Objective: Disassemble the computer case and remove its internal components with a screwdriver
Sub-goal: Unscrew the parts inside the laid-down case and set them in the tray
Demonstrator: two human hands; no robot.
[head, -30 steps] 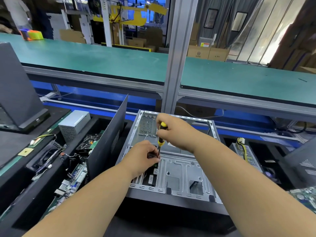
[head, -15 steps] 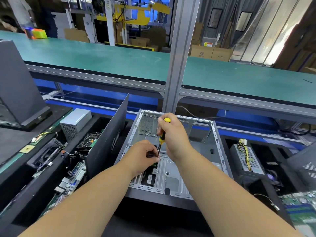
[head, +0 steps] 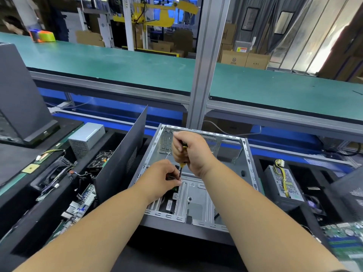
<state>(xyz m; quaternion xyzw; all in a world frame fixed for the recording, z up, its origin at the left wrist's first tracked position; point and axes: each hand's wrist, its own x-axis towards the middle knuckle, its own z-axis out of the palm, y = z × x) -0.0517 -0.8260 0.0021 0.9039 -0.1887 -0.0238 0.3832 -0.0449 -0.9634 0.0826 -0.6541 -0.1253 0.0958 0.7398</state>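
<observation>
Both hands meet over the open computer case (head: 198, 195), which lies on its side straight ahead. Right hand (head: 191, 153) wraps the screwdriver (head: 181, 167) handle; its shaft runs nearly upright, tip down beside the left hand (head: 164, 178), whose fingertips pinch at the shaft's lower end. Left hand sits nearer the fastening point. Fingers hide the tip and any screw, so what it seats in cannot be made out.

Power supply (head: 282, 181) right of computer case (head: 198, 193)
</observation>
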